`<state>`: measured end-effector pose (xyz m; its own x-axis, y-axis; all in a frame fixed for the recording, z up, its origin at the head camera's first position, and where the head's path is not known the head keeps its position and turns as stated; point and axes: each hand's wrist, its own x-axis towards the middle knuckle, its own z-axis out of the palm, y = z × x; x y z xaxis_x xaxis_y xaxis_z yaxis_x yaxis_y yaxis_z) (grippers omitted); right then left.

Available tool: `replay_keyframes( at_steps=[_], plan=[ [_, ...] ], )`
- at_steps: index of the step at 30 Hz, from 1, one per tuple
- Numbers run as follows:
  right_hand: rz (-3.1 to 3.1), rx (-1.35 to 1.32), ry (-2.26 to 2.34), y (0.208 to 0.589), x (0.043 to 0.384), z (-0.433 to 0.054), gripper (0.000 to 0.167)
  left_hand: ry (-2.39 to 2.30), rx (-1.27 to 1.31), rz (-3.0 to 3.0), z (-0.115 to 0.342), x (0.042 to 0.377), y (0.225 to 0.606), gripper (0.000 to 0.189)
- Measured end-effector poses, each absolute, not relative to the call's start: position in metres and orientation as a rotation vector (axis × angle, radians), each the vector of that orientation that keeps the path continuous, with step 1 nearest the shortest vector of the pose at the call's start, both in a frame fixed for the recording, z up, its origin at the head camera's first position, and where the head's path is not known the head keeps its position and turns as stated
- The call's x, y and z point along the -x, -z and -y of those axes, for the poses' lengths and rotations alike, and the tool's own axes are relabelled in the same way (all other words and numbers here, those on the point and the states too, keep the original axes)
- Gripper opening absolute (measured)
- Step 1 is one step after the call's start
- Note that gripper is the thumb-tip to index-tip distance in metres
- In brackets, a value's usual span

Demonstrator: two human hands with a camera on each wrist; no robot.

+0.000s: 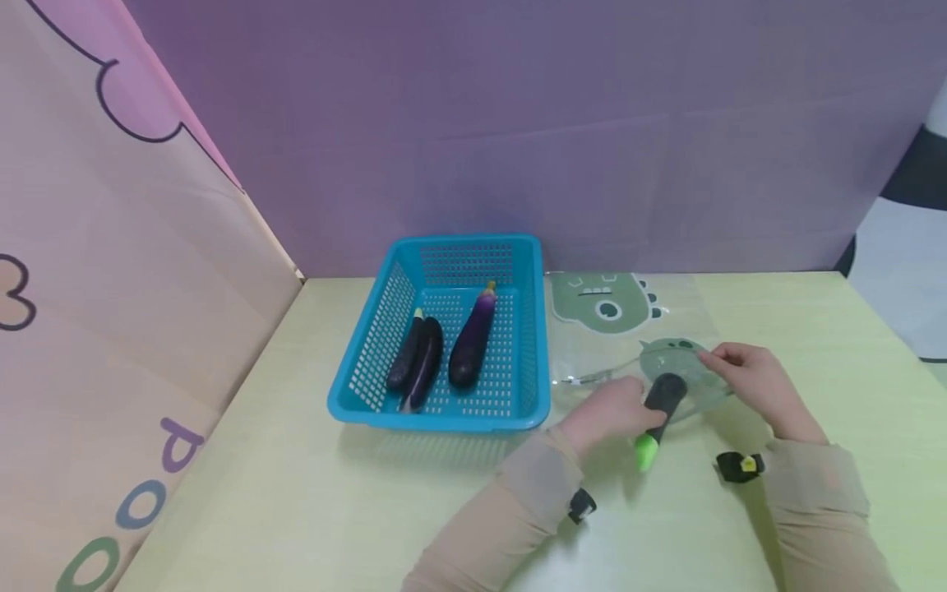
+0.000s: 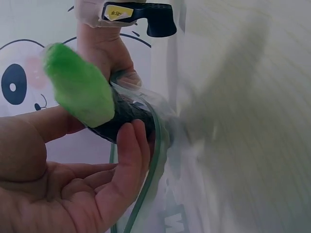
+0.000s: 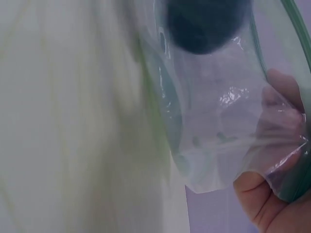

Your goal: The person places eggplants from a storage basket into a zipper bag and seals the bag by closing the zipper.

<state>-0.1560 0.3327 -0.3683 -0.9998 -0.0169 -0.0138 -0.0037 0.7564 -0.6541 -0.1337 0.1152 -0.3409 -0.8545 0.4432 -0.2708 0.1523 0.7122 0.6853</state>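
Observation:
My left hand [image 1: 610,411] grips a dark eggplant [image 1: 668,395] with a bright green stem end [image 2: 80,87], which points toward me. Thumb and fingers lie on either side of the eggplant in the left wrist view. At its far side, my right hand [image 1: 758,386] pinches the rim of a clear zip bag [image 3: 214,121] with a green seal line. The bag's mouth is spread apart, and the eggplant's rounded end shows at the bag's opening in the right wrist view. How deep it sits inside, I cannot tell.
Left of my hands stands a blue perforated basket [image 1: 438,423] holding a purple eggplant [image 1: 473,341] and two darker ones lying together [image 1: 424,362]. Clear plastic with a green cartoon print [image 1: 602,302] lies flat behind my hands. A purple backdrop [image 1: 518,140] closes off the table's far edge.

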Motion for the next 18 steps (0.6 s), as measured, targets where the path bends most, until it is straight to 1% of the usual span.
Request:
replay_keyframes(
  at_steps=[7,18],
  plan=[
    [-2.899,0.033,1.159,0.366,0.154,-0.333,0.040,-0.947,-0.504,-2.511,-0.121,0.134,0.345,0.010],
    [-2.862,0.078,1.214,0.363,0.154,-0.335,0.039,-0.889,-0.521,-2.539,-0.132,0.138,0.350,0.012]
  ],
)
